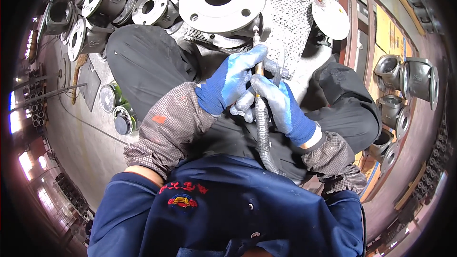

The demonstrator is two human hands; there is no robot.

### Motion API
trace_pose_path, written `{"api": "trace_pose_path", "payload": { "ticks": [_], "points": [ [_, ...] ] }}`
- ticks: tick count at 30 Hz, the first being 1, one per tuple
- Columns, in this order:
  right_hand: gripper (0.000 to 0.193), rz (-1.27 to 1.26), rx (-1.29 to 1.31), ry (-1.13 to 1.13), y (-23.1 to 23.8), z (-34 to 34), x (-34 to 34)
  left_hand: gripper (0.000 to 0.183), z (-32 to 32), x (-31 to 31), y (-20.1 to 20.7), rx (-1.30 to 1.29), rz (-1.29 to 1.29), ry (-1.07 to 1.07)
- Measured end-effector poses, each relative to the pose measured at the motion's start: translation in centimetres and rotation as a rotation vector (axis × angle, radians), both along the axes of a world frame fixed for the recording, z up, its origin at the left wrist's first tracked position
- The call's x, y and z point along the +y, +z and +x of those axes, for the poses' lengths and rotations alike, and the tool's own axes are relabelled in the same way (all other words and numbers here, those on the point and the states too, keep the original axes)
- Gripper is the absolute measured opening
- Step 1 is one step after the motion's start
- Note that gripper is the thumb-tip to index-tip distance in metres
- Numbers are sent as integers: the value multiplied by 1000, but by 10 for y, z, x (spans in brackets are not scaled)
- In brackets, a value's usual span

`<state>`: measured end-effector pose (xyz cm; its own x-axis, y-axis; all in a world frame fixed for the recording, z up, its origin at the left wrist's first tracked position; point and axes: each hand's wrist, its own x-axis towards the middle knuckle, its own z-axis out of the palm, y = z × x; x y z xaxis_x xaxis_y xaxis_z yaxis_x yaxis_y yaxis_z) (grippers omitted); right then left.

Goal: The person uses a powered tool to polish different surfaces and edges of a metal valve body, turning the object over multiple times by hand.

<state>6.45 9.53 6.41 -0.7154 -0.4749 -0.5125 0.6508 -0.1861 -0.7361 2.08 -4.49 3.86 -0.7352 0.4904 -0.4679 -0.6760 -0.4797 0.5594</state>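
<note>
Both my hands wear blue gloves with pale grey coating. My left hand closes around a slim pencil-shaped air grinder. My right hand grips the same tool lower down, where a ribbed grey hose joins it and runs toward my lap. The grinder points away from me, its small tip next to the lower rim of a large flanged metal casting. Whether the tip touches the casting, I cannot tell. A thin grey metal strip stands up beside my right fingers.
Several flanged castings are piled at the far left. A patterned metal plate lies ahead, with a round white-topped stool to its right. More castings rest on wooden boards at right. Green-sided cans stand by my left knee.
</note>
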Motion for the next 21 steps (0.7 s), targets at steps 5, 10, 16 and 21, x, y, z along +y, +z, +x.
{"api": "trace_pose_path", "payload": {
  "ticks": [5,10,16,21],
  "points": [
    [40,37,-31,-80,0,-4,-3,30,-8,-3,8,140,-153,-116],
    [38,48,-44,-110,0,0,-7,34,-9,0,-3,223,-237,-117],
    [32,54,-116,-152,-3,4,2,39,-2,15,-2,317,-207,-69],
    [33,57,-16,-26,-4,-3,16,40,5,20,-3,200,-233,3]
  ]
}}
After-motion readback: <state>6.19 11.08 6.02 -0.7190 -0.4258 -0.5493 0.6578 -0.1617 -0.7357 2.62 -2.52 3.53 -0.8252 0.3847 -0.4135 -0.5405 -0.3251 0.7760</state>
